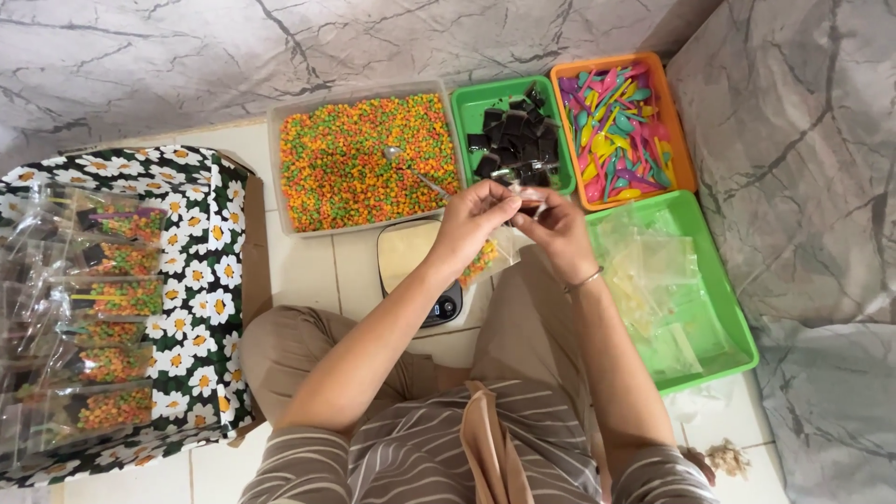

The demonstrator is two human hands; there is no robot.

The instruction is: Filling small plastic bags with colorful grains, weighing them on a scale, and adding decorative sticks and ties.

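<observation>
Above the small digital kitchen scale (pixel 415 271), I note my left hand (pixel 473 219) and right hand (pixel 558 227) pinching a limp, light, slippery clear plastic pouch of coloured pellets (pixel 487 257) at its mouth.

Around me on the tiled floor: a clear tray (pixel 291 177) of orange, green and yellow pellets with a metal spoon (pixel 411 166) lying in it, an orange basket (pixel 684 149) of bright plastic spoons, a green basket (pixel 737 327) of empty clear bags. Beside my knee, a daisy-print box (pixel 201 280) holds what look like filled packets.
</observation>
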